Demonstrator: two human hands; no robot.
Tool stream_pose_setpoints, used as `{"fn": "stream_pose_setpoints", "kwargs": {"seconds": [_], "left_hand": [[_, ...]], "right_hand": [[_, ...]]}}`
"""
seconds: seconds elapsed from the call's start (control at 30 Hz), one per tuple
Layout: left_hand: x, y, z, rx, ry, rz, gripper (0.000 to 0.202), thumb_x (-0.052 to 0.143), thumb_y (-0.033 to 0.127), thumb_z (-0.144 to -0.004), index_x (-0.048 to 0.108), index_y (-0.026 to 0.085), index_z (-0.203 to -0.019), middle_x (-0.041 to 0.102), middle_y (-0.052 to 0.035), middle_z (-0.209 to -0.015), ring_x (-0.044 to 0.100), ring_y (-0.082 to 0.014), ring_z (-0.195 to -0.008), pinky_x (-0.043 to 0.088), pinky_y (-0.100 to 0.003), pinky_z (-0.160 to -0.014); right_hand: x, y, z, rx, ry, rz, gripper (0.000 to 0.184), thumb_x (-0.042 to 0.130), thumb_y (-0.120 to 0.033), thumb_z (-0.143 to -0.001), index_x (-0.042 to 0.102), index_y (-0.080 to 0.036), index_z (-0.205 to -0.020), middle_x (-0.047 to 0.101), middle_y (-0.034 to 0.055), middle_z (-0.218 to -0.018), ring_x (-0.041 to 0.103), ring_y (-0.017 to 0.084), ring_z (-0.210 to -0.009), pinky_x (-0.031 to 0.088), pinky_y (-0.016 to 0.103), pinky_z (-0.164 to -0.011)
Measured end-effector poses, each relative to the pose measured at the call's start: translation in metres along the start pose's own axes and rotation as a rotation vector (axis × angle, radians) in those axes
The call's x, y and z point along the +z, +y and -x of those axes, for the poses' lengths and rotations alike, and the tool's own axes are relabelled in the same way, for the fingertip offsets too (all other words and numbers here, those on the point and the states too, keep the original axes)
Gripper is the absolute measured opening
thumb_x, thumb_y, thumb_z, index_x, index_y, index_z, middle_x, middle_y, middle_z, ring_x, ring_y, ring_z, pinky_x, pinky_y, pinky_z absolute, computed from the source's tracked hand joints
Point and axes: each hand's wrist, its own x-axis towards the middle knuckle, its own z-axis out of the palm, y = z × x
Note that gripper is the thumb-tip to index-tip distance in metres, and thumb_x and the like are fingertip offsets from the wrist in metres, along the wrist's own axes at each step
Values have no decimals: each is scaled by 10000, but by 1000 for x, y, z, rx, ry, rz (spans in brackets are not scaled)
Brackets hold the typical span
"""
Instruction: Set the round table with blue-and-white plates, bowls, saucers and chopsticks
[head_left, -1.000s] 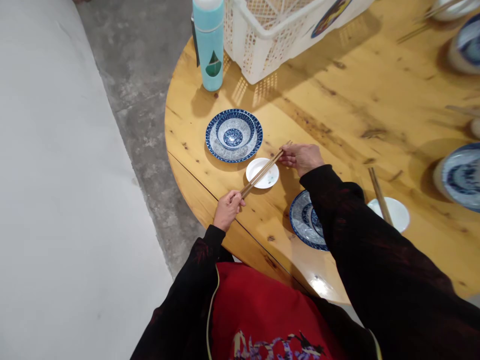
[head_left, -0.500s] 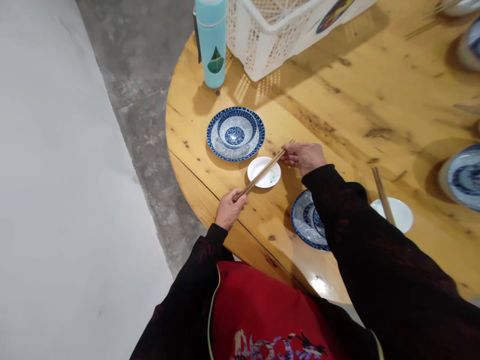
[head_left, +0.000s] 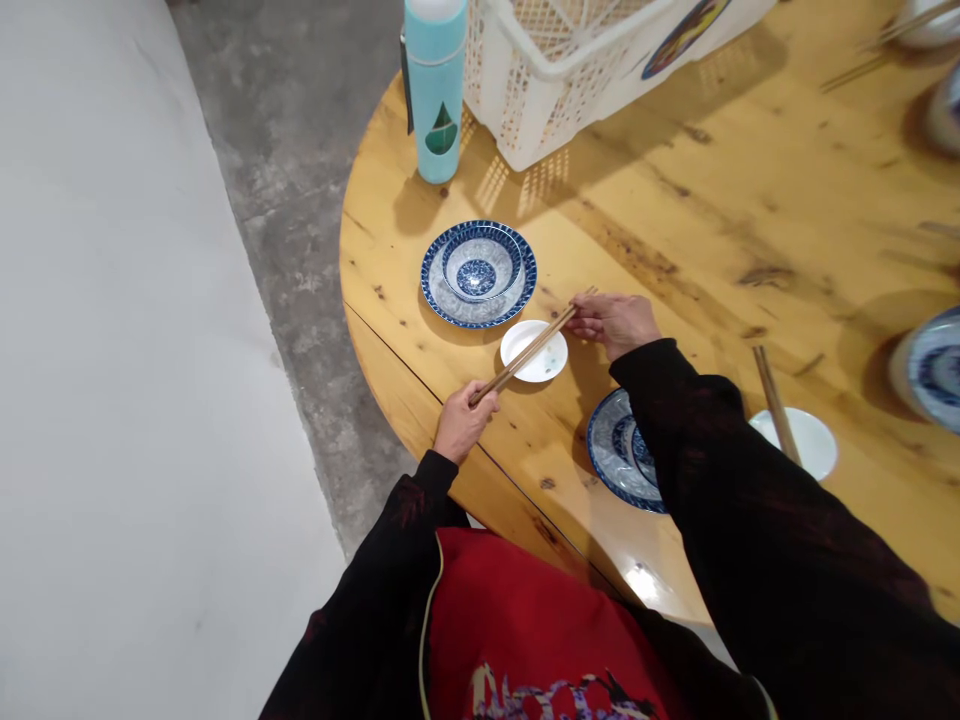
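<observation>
A pair of wooden chopsticks [head_left: 529,353] lies across a small white saucer [head_left: 545,358] on the round wooden table [head_left: 675,230]. My left hand [head_left: 463,424] pinches their near end at the table's edge. My right hand [head_left: 616,320] pinches their far end, fingers closed. Just beyond the saucer sits a blue-patterned plate [head_left: 442,290] with a matching bowl [head_left: 481,265] in it.
Under my right sleeve lies a second blue plate [head_left: 609,450]; right of it is a white saucer [head_left: 814,440] with chopsticks [head_left: 772,400] on it. A teal flask [head_left: 436,90] and a white plastic basket [head_left: 555,70] stand at the back. More blue dishes [head_left: 930,365] sit at the right.
Both hands keep hold of the chopsticks over the saucer. The view has shifted slightly, so everything sits a little further right and lower in the picture.
</observation>
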Motion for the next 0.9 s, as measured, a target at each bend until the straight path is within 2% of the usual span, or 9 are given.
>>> {"fn": "stream_pose_setpoints", "kwargs": {"seconds": [0.27,0.4,0.5,0.63,0.7,0.77,0.83,0.9], "left_hand": [[-4,-4,7,13,73,-56,290,618,448,-905,634,184,-1025,638,-1,-822,508,-73,-585,438,-191,-557],[-17,-7,15,59,136,-118,309,637,460,-905,644,184,-1044,648,-15,-828,548,-97,-613,455,-212,-579],[-33,-9,25,64,200,-151,305,626,448,-903,648,186,-1058,664,-28,-842,563,-105,-614,461,-215,-571],[-58,-13,42,70,308,-180,298,603,445,-887,662,187,-1024,677,-29,-829,562,-100,-579,453,-210,-540],[-69,-16,50,81,364,-178,313,588,462,-880,666,183,-998,682,-28,-810,553,-98,-557,444,-210,-521],[-78,-18,56,88,424,-164,334,579,476,-870,668,173,-980,689,-32,-797,545,-99,-544,440,-212,-503],[-84,-19,58,101,464,-156,340,579,472,-860,673,164,-968,696,-36,-791,545,-99,-541,446,-212,-500],[-87,-17,57,123,462,-155,331,584,456,-855,679,157,-962,700,-36,-787,550,-96,-547,459,-210,-512]], "right_hand": [[-9,4,-4,-7,-28,39,217,705,-208,-904,654,-126,-709,645,27,-578,637,109,-496,511,171,-442],[-24,-1,0,-59,71,59,194,684,-216,-904,643,-142,-729,650,23,-613,635,104,-527,493,165,-432],[-40,-9,21,-211,159,68,144,701,-207,-872,653,-147,-751,669,21,-662,641,104,-540,512,185,-477],[-62,-7,80,-488,121,78,184,747,-339,-833,723,-158,-857,722,34,-734,671,140,-607,566,263,-598],[-70,10,118,-531,108,114,260,741,-421,-820,742,-167,-875,723,30,-713,663,148,-606,560,278,-611],[-73,41,156,-485,57,181,323,727,-491,-816,750,-172,-856,703,24,-666,642,148,-593,545,275,-606],[-72,83,191,-357,12,172,390,713,-560,-797,742,-171,-821,666,16,-593,603,145,-532,526,275,-561],[-69,127,220,-162,57,120,460,708,-624,-752,723,-165,-778,605,4,-497,539,137,-435,461,261,-455]]}}
